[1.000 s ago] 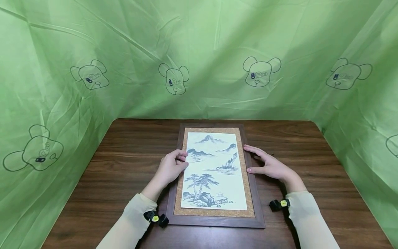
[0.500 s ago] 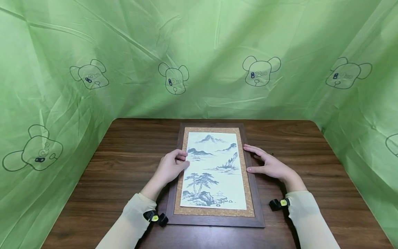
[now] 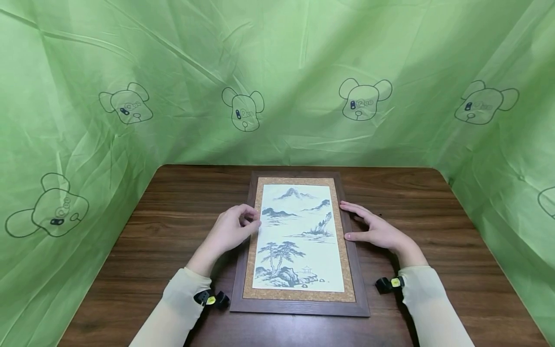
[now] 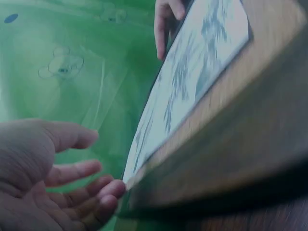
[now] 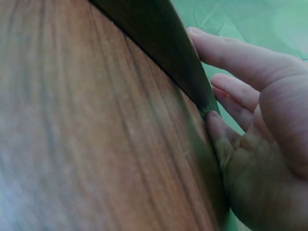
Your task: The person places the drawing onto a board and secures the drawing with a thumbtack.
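Note:
A white sheet with a blue-grey landscape painting (image 3: 299,226) lies on a cork board (image 3: 299,295) inside a dark brown wooden frame (image 3: 299,307). My left hand (image 3: 230,231) hovers over the frame's left side, close to the sheet's left edge. In the left wrist view that hand's thumb and loosely bent fingers stand apart, holding nothing. On the opposite side, my right hand (image 3: 383,236) touches the frame's outer right edge with extended fingertips and thumb. The right wrist view shows the fingers (image 5: 226,50) resting against the dark frame edge.
The frame lies on a dark wood-grain table (image 3: 173,217), reaching close to its back edge. Green fabric (image 3: 299,62) with printed bear heads hangs behind and at both sides. A black camera is strapped to each wrist.
My left hand has drawn a little to the left, its fingertips and thumb coming away from the sheet's left edge. The right hand keeps its place on the frame.

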The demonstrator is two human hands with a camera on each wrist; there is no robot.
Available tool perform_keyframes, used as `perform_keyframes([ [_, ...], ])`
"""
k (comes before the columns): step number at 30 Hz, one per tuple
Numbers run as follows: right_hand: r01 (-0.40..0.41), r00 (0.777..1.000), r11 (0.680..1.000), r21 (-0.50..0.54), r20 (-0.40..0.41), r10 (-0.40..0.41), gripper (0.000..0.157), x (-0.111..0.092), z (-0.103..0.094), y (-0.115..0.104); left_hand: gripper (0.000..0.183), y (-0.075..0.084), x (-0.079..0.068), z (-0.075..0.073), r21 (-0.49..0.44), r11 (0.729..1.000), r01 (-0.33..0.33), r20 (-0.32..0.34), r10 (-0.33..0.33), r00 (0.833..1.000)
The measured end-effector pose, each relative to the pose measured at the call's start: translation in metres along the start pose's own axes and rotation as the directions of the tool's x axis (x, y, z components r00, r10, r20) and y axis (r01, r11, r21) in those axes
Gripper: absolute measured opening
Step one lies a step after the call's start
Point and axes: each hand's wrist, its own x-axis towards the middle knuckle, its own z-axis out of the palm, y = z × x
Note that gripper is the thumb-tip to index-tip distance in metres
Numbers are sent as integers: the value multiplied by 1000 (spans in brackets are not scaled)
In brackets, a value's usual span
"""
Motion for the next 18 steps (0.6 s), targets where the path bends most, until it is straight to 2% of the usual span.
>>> perform_keyframes([
  [2,1,1000,1000,-2,-3,-1,92,0,0,0,33,-6,2,-3,40,996,-77,-16,78,997],
  [4,2,1000,1000,-8,-3,-2,91,0,0,1,41,-13,3,-6,65,987,-145,-5,146,989],
  [8,-3,1000,1000,-14,-5,3,91,-1,0,3,66,-26,5,-7,92,965,-244,99,235,967],
  [11,-7,1000,1000,-9,-6,7,91,-1,1,3,82,-33,5,-4,94,958,-269,202,246,948],
  [14,-5,1000,1000,-17,-1,5,90,-1,1,0,92,-36,4,-2,63,963,-261,278,234,932],
  [18,-8,1000,998,-60,-9,7,88,-3,-3,-8,98,-37,2,1,26,968,-248,329,226,917],
])
